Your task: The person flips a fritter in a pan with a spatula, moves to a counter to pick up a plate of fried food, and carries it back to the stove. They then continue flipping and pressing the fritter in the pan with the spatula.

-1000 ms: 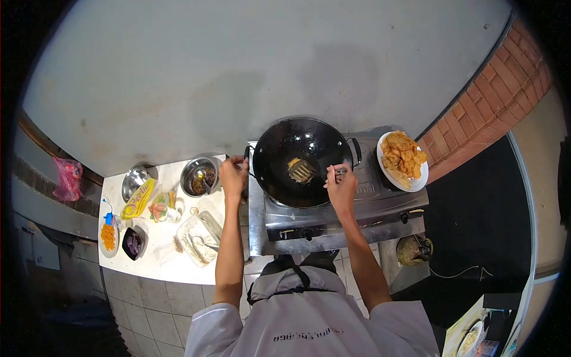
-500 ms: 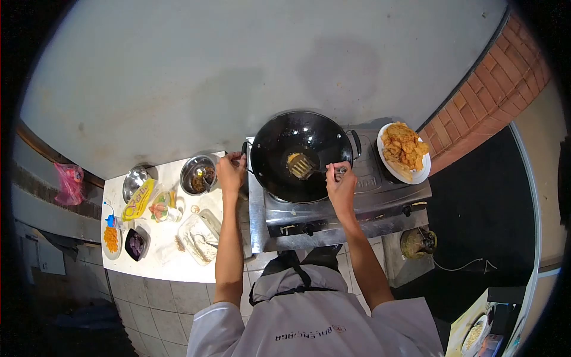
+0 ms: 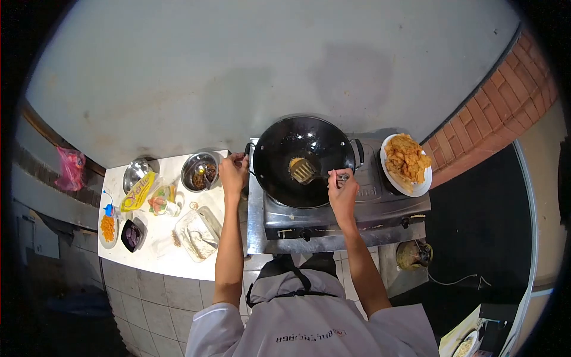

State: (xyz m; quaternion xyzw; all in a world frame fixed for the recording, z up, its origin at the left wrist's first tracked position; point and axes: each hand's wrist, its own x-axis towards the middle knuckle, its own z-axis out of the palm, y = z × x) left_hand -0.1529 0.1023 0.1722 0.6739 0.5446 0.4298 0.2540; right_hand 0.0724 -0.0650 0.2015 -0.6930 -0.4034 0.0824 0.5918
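A large black wok [image 3: 281, 140] sits on the metal gas stove [image 3: 375, 235]. My left hand [image 3: 233, 176] is closed on the wok's left side handle. In my right hand [image 3: 343, 193] is the handle of a slotted spatula [image 3: 303, 171], gripped near the wok's right front rim. The spatula's slotted head is low inside the wok, over a small patch of golden-brown food [image 3: 294, 161]. Some of that food is hidden beneath the slotted head.
On the right of the stove stands a white plate [image 3: 421, 189] of fried pieces [image 3: 406, 156]. The white table [image 3: 137, 262] at left bears metal bowls [image 3: 189, 182], a tub of white flour-like powder [image 3: 199, 236], a yellow packet [image 3: 138, 191] and a dark bowl [image 3: 132, 236]. Below is a gas cylinder [image 3: 412, 254].
The whole view has shifted slightly. My left hand keeps its hold on the wok handle, and the spatula in my right hand stays at nearly the same spot in the wok.
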